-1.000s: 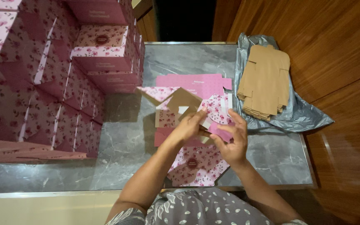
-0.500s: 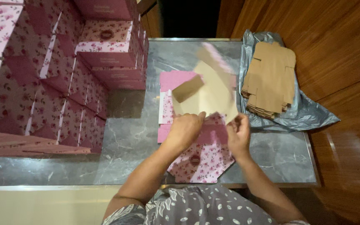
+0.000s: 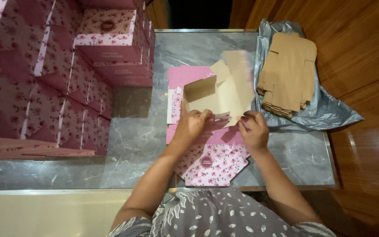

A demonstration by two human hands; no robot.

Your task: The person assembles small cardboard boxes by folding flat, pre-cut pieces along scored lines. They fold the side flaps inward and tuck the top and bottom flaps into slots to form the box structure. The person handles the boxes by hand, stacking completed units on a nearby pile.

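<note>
Both hands' fingers (image 3: pixel 207 115) hold a half-folded box blank (image 3: pixel 224 94), brown side up.

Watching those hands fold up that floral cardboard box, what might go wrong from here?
The raised flap is blurred mid-swing, so it may crease off its fold line. Both the left hand and right hand pinch the box blank near its middle, where thin card might tear. The blank's near end reaches the table edge and might slide off.

Grey marble table (image 3: pixel 137 145) on glossy wooden floor (image 3: pixel 365 52).
</note>
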